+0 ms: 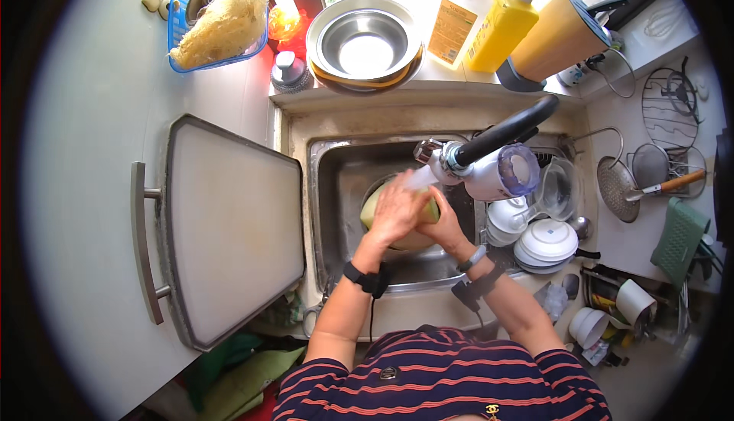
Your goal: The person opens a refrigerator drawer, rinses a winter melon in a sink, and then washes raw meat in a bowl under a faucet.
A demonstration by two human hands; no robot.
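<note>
Both hands over the sink (329,192), under the tap (489,153) stream. Left hand (394,211) lies spread and flat on top of a pale green gourd (375,207); right hand (443,226) cups it from the far side, fingers curled around it. Gourd sits between the palms, above the basin.

Risk: wet skin, rounded shape; it could slip and drop into the basin.

Right of the right hand: stacked bowls (547,241), close enough to get knocked. Left of the left hand: cutting board (229,230), well apart.
</note>
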